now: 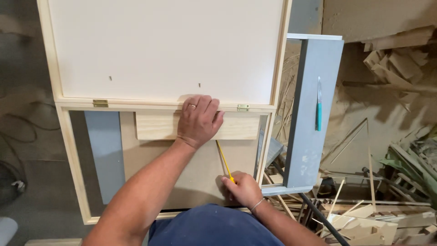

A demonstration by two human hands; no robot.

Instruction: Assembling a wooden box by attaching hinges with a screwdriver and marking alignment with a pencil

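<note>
My left hand (198,120) lies flat, fingers spread, on a pale wooden block (154,126) that sits inside a hinged wooden frame (67,141), just below the hinge line. My right hand (242,189) grips a yellow pencil (223,157) whose tip points up toward the lower edge of the block. A brown board (182,168) lies under the block. The frame's white panel lid (164,45) is folded open away from me, joined by two brass hinges (100,103).
A grey bench (314,105) stands to the right with a teal-handled knife (318,105) on it. Wood scraps and offcuts (391,68) litter the floor at right. A black hose (318,216) runs at lower right; dark cables (18,136) lie at left.
</note>
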